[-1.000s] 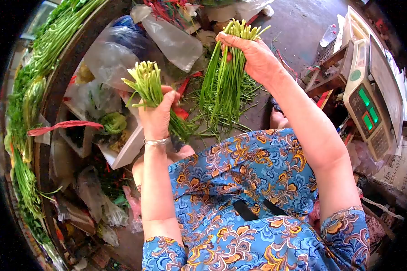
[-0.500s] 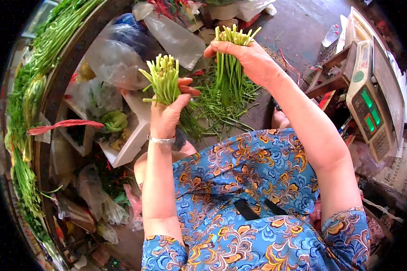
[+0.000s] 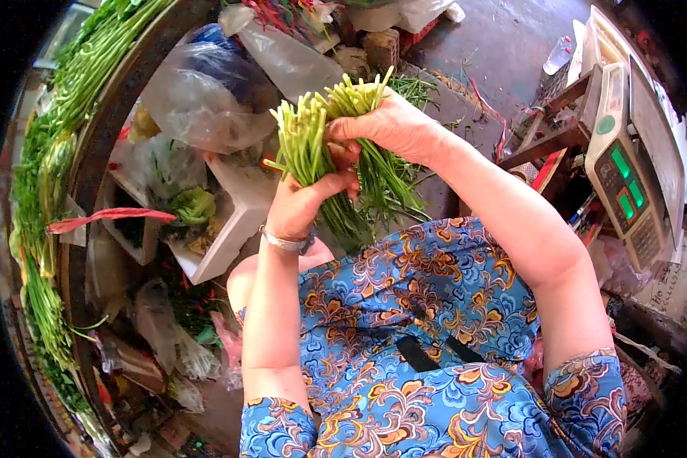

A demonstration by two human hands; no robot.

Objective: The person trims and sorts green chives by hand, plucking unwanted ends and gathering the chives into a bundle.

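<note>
Green left bundle: cut stems clamped in the left hand, thumb and fingers wrapped round
Green right bundle: gripped by the right hand, beyond and right of the left hand, its cut ends right beside the other's
Long axes: near parallel, cut ends up, tails down toward the patterned dress
Digital scale: far right, display lit, digits unclear from here
Cardboard: dark handwriting, illegible to me
</note>
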